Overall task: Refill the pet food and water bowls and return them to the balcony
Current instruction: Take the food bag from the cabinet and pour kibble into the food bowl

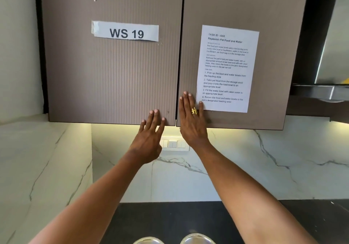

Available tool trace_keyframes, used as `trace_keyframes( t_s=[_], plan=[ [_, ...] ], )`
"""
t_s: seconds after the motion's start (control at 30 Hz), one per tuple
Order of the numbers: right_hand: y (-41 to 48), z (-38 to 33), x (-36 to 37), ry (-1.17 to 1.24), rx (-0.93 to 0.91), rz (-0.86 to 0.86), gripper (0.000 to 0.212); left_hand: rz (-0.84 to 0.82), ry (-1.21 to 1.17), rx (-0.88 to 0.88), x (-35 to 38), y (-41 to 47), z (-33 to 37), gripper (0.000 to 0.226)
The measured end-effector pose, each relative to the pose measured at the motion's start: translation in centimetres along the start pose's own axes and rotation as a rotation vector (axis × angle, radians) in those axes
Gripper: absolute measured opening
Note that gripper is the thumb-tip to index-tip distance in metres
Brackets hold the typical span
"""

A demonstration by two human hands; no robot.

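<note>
Both arms are raised toward a wall cabinet. The left hand [151,130] is held with fingers straight and spread, nothing grasped; its fingertips are laid on the left door [113,73] at that door's 5 o'clock corner. The right hand [190,122] is laid flat, fingers straight and close together, nothing grasped, on the right door [273,92] at its 7 o'clock corner. A gold ring [194,111] is worn on this hand. Its little finger is seen just at the 7 o'clock corner of a printed sheet [226,70] stuck to the right door. A label [125,32] reading "WS 19" is taped to the left door, toward 12 o'clock from the left hand.

The left bowl [149,241] and the right bowl [197,239], both steel, are found at 6 o'clock in the view, side by side and slightly apart on the dark counter [170,221], between the two forearms. Only their far rims are shown; what is in them cannot be told.

A white switch plate [173,144] is set in the marble wall [245,168] under the cabinet, partly hidden by both hands. A steel hood [332,45] is seen at 3 o'clock from the cabinet
</note>
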State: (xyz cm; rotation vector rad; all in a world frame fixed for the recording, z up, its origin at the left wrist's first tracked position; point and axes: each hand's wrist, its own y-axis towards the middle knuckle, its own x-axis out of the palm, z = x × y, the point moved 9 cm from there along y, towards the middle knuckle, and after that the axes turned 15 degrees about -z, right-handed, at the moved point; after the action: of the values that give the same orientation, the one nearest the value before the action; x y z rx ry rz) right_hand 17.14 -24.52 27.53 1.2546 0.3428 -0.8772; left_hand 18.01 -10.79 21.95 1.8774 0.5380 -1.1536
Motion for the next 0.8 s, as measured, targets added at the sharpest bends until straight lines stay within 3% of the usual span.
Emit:
trace_keyframes(
  t_s=[0.23, 0.4, 0.5, 0.63, 0.8],
  plan=[
    [-0.4, -1.2, -1.7, -0.088, 0.056, 0.034, 0.091, -0.023, -0.052, 0.042, -0.4, 0.0, -0.5, 0.092],
    [-3.4, -0.7, -3.3, -0.090, 0.041, 0.193, 0.054, -0.036, -0.075, 0.023, -0.2, -0.3, -0.1, 0.090],
    [-7.3, 0.6, -5.9, -0.051, 0.040, 0.288, 0.059, -0.039, -0.132, -0.023, -0.7, -0.3, 0.6, 0.087],
    [-11.9, 3.2, -9.0, 0.148, -0.009, 0.281, 0.096, 0.045, -0.369, -0.024, -3.3, -0.4, 2.8, 0.077],
    [-17.1, 6.3, -12.2, 0.276, -0.052, 0.391, 0.088, 0.084, -0.865, 0.057, -7.7, -0.9, 9.4, 0.054]
  ],
)
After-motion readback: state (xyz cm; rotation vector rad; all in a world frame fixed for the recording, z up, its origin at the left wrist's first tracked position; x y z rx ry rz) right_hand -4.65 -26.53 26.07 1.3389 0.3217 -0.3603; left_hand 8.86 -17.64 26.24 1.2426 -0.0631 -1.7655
